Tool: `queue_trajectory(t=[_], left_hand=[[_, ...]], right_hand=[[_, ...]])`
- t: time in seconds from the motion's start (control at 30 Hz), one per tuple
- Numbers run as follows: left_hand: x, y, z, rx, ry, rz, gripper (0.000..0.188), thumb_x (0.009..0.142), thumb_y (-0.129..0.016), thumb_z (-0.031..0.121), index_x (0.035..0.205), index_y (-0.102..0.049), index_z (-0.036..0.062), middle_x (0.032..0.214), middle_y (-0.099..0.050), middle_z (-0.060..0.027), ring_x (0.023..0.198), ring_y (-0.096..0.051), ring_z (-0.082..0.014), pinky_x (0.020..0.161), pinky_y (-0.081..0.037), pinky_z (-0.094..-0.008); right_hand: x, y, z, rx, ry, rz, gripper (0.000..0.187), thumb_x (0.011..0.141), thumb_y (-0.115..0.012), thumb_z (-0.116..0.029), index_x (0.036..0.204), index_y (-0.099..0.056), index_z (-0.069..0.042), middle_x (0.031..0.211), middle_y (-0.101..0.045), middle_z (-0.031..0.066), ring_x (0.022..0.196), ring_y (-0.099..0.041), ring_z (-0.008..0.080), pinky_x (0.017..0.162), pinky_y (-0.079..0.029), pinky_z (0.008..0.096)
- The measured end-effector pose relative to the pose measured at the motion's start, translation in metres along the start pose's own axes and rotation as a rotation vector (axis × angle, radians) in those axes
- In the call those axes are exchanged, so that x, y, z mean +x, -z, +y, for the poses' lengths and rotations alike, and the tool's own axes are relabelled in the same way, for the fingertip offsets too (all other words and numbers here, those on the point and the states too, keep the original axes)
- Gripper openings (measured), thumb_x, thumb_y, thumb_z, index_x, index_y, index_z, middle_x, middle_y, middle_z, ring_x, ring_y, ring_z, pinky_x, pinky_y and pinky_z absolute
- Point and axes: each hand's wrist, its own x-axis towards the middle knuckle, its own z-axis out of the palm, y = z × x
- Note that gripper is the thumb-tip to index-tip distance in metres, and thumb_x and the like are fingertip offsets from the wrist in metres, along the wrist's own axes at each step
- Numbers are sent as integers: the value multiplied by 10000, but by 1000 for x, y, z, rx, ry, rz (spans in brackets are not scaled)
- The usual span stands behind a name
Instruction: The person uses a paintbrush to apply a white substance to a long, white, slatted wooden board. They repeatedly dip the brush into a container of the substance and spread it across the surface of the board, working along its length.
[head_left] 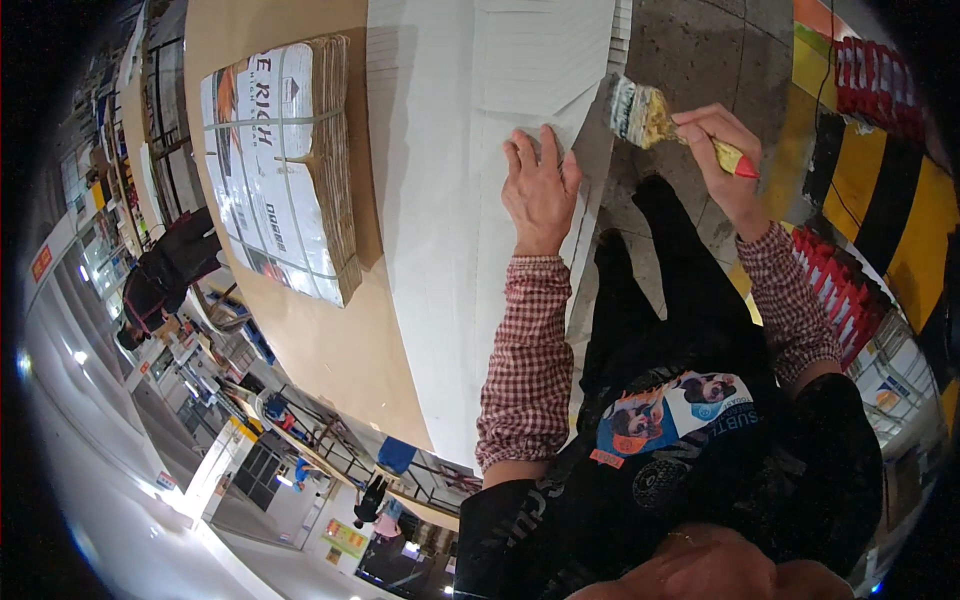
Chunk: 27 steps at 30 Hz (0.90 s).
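Note:
My left hand (pixel 540 190) lies flat on a layer of white sheets (pixel 430 200), its fingers spread and pressing near their right edge. The sheets overlap in staggered, fanned rows along that edge. In my right hand (pixel 725 160) is a paintbrush (pixel 652 118) with a yellow, red-tipped handle, gripped between thumb and fingers. Its wide bristles are caked with something whitish and point left, just past the sheets' edge. Whether the bristles touch the sheets I cannot tell. Checked sleeves cover both my forearms.
A strapped bundle of printed flat cardboard (pixel 285 170) rests on the brown board (pixel 310 335) to the left. Red and white stacks (pixel 880 90) stand at the right beside yellow and black floor stripes (pixel 880 190). A person in dark clothes (pixel 165 275) is at the far left.

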Motion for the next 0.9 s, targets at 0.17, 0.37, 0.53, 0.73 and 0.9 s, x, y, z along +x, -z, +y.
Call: queue_trajectory(t=[0.17, 0.37, 0.53, 0.73, 0.9], left_hand=[[-3, -3, -1, 39, 49, -17, 433, 981, -508, 319, 1296, -558, 26, 1285, -505, -296, 1182, -520, -465, 843, -535, -471], [-25, -17, 10, 56, 124, 72, 620, 929, -581, 429, 1392, -462, 34, 1413, -372, -332, 1311, -368, -507, 984, -437, -526], [-70, -23, 14, 133, 225, 30, 699, 897, -616, 448, 1426, -417, 37, 1462, -305, -333, 1345, -311, -520, 1075, -334, -553], [-66, -10, -9, -14, 78, 39, 497, 944, -555, 327, 1343, -515, 34, 1352, -441, -330, 1227, -465, -518, 970, -464, -502], [-57, 0, -10, 31, 39, 19, 412, 974, -505, 292, 1291, -565, 35, 1251, -526, -319, 1144, -548, -473, 839, -539, -467]], right_hand=[[-10, 1, -5, 4, 36, 74, 103, 905, -621, -33, 871, -706, 16, 938, -694, 93, 794, -638, 128, 687, -509, 253], [-24, -7, -12, 11, 27, -1, 137, 918, -596, -41, 871, -703, 31, 942, -690, 96, 779, -636, 122, 669, -512, 259], [-42, 3, -25, -21, -8, 42, 144, 919, -589, -45, 876, -704, 29, 946, -687, 101, 782, -640, 123, 664, -507, 255], [-35, -11, -16, -29, 48, 66, 137, 916, -596, -50, 883, -706, 25, 950, -689, 104, 814, -645, 127, 685, -506, 251], [-44, -21, -18, -34, 25, -7, 128, 914, -603, -52, 897, -704, 25, 955, -692, 102, 818, -647, 136, 704, -511, 256]])
